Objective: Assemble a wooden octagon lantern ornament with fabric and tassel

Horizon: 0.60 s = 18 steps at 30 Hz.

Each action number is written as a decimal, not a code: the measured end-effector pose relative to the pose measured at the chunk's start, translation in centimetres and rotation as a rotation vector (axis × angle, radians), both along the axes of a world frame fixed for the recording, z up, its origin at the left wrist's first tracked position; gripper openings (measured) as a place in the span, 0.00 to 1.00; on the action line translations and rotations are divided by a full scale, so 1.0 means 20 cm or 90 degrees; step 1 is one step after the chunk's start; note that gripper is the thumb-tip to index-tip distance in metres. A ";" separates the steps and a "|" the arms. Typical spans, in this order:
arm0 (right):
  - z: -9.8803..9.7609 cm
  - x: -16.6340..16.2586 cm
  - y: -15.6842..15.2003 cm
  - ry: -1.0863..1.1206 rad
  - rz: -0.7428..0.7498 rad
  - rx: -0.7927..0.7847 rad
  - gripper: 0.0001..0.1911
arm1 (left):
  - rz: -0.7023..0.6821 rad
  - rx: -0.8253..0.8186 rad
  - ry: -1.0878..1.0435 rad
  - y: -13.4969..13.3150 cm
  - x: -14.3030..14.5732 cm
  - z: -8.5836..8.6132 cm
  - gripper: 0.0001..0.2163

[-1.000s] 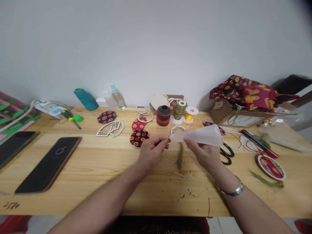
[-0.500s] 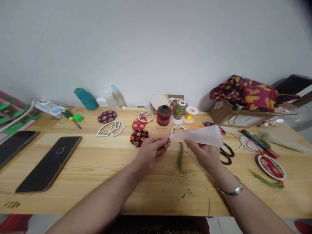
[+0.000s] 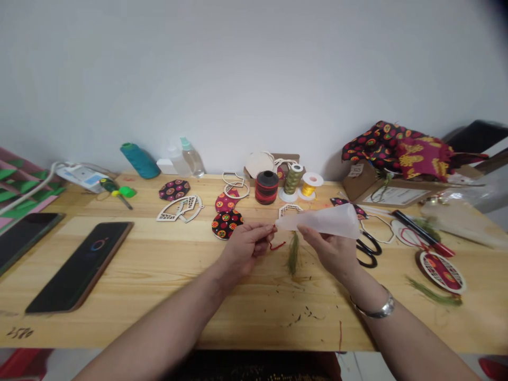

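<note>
1. Pale wooden bench (image 3: pixel 159 275) against a white wall (image 3: pixel 254 79); both hands work just above its middle.
2. Plastic bag (image 3: pixel 323 221): cloudy, cone-shaped, held off the bench with its narrow end toward the left hand (image 3: pixel 246 244).
3. Right hand (image 3: pixel 334 250): fingers closed on the bag's lower edge, holding it level.
4. Left hand: fingers pinched narrow on a red cord (image 3: pixel 277 245) at the bag's narrow end; a loose loop of it hangs below.
5. Step in hand, as judged: working the cord at the bag's mouth. It calls for a fine pinch and a steady bag.
6. Bag contents: cannot tell beyond the cord at its tip.
7. Green tassel (image 3: pixel 293 254) lies on the bench between the hands, touching neither.
8. Scissors (image 3: pixel 368 248) lie just beyond the right hand.
9. Three spools (image 3: pixel 266 187) stand behind the hands, near the wall.
10. Cardboard box (image 3: pixel 369 191), far right: a printed sheet lies in it and patterned fabric (image 3: pixel 397 144) is heaped over its back.
11. Clear bottles (image 3: pixel 192 157) by the wall: fill level cannot be told.
</note>
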State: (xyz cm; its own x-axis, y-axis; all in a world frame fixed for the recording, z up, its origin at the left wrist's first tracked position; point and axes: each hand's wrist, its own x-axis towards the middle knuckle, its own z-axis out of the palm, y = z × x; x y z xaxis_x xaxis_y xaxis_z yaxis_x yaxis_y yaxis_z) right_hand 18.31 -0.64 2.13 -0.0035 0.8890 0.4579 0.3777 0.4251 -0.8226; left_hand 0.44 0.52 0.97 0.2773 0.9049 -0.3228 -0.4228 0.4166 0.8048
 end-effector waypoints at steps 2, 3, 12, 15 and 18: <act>0.00 0.00 0.01 0.026 -0.018 0.005 0.06 | 0.028 0.038 0.067 0.00 0.00 0.00 0.09; 0.01 0.00 0.01 0.048 -0.030 0.006 0.06 | 0.046 0.069 0.119 -0.01 0.00 0.00 0.09; -0.01 0.00 -0.01 0.041 -0.027 0.013 0.06 | 0.154 0.500 0.550 -0.06 0.00 -0.01 0.07; -0.03 0.01 -0.01 0.001 -0.029 0.010 0.06 | 0.170 0.589 0.623 -0.06 0.00 -0.03 0.08; -0.03 0.01 0.01 0.006 -0.044 0.018 0.07 | 0.196 0.657 0.669 -0.06 0.00 -0.04 0.07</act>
